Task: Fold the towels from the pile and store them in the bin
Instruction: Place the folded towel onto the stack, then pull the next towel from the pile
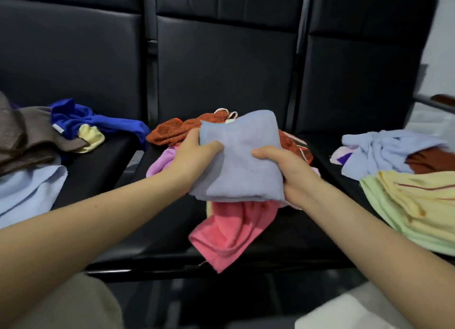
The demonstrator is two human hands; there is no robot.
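A folded light blue towel [242,156] is held up over the middle seat of a black bench [221,65]. My left hand [194,156] grips its left edge, thumb on top. My right hand [288,171] grips its right edge, thumb on top as well. Under the towel lies a loose pile: a pink towel [229,232] hanging over the seat's front edge, an orange-brown towel [172,131] behind, and a lilac one [160,163] to the left. No bin is in view.
On the left seat lie brown [22,136], royal blue [98,121], pale yellow [91,136] and pale blue [27,193] towels. The right seat holds a crumpled pale blue towel [386,149], a rust one [428,161] and yellow and green ones [418,205]. A white object [349,314] is at the bottom right.
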